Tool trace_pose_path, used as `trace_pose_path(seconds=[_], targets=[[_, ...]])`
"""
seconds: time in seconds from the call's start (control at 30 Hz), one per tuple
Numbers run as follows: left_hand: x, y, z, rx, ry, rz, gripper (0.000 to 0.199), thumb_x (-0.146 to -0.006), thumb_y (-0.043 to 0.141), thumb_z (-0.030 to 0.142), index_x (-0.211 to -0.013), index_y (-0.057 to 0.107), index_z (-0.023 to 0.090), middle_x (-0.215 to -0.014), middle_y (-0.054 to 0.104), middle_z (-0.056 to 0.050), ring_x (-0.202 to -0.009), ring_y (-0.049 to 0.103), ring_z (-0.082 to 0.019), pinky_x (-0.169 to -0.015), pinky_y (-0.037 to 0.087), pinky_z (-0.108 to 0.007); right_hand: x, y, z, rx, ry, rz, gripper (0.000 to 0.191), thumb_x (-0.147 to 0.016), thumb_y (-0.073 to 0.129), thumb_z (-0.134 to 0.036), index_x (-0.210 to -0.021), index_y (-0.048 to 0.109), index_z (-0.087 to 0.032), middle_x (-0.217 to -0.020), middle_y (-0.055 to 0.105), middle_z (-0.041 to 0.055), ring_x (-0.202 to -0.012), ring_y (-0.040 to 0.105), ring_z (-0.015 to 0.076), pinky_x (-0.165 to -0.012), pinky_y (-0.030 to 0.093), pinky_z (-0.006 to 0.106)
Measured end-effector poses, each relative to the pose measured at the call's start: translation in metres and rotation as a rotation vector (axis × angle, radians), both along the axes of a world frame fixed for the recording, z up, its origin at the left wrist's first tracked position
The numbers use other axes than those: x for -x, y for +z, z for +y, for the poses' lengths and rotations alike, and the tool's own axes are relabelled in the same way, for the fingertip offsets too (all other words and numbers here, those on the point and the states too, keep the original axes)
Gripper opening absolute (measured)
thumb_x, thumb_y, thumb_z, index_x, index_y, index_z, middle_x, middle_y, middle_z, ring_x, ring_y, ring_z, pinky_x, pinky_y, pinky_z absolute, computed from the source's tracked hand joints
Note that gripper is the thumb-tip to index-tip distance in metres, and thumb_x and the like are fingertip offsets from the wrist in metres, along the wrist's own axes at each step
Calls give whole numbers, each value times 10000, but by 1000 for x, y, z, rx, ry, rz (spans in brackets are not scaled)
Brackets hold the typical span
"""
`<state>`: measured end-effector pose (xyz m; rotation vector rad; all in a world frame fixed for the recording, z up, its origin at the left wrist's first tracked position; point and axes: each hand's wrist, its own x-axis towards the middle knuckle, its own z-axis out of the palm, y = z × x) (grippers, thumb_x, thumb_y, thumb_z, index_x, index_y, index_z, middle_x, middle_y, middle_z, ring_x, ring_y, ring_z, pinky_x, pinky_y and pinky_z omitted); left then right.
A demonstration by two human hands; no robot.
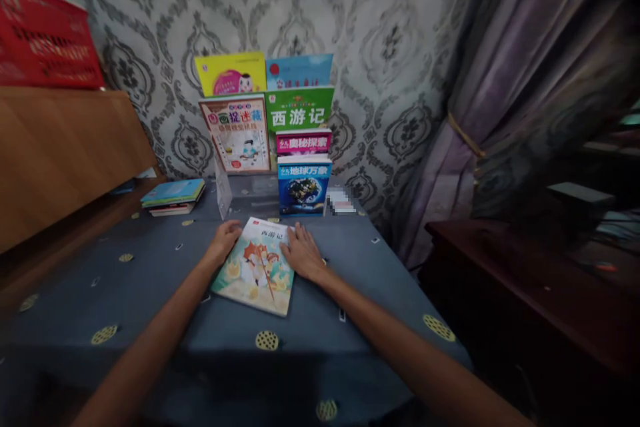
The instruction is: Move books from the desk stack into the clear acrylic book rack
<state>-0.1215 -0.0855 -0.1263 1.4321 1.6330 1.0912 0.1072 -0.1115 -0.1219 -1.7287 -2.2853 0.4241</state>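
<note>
A white and green picture book [257, 267] lies slightly turned on the dark blue tablecloth [165, 273]. At its upper left edge is my left hand [226, 240], fingers curled against the side of the book. My right hand [303, 252] rests at the upper right edge, its fingers spread and touching the book's border. Behind the book stands a clear rack [223, 193] holding several upright books, among them a blue book with a globe [303, 190], a pink book [303, 143], a green book [300, 109] and a brown-bordered book [241, 137].
A small stack of books [173, 195] lies left of the rack. Some white item [342, 202], partly blurred out, is right of it. A wooden cabinet [75, 153] with a red box [50, 37] borders the left; purple curtains [445, 140] and dark red furniture [530, 293] are at right.
</note>
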Motion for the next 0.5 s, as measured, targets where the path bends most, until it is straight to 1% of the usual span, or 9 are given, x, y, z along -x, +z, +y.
trace_pose_path(seconds=[0.07,0.17,0.27,0.33,0.4,0.43,0.5], targets=[[-4,2,-2,62,-47,-127,239,-839,614,274,-1018,659,122,-700,694,-50,-707,714,-235,-695,589,-361,-2,2,-1,-4,3,0,607,-1017,397,-337,-1535,370,-21,-1657,230,242,-1547,222,332,-1238,188,447],[-11,5,-9,149,-141,-276,154,-830,612,249,-910,641,120,-695,718,-92,-660,723,-248,-690,608,-396,-3,3,0,-12,10,14,599,-1012,404,-340,-1524,397,-30,-1652,251,236,-1542,240,325,-1235,198,443],[-14,10,-17,187,-225,-370,175,-792,667,253,-906,640,123,-753,747,-121,-689,741,-268,-702,615,-410,-5,-1,2,-23,10,37,600,-1009,410,-356,-1525,403,-50,-1648,278,221,-1536,259,321,-1234,210,451],[-13,16,-20,173,-263,-409,229,-769,708,280,-928,648,127,-781,756,-118,-719,749,-270,-720,616,-398,-8,-8,6,-41,16,82,613,-1008,409,-366,-1531,391,-48,-1647,274,229,-1531,273,324,-1227,240,467],[-12,27,-22,113,-290,-432,315,-760,742,342,-978,656,133,-807,762,-101,-747,752,-262,-738,610,-372,-12,-15,13,-92,38,205,616,-1008,398,-368,-1545,373,-68,-1647,282,221,-1527,286,318,-1214,285,493],[-12,36,-22,78,-301,-444,376,-748,762,382,-1013,657,136,-821,765,-90,-754,751,-256,-738,605,-356,-13,-17,17,-134,52,291,611,-1007,391,-368,-1552,371,-93,-1646,298,204,-1528,287,311,-1210,302,506],[-15,60,-27,-15,-327,-428,521,-723,789,468,-1103,648,140,-866,768,-78,-759,745,-244,-714,592,-327,-14,-16,25,-230,66,468,596,-1005,383,-375,-1557,385,-150,-1634,348,158,-1536,273,298,-1210,313,524]])
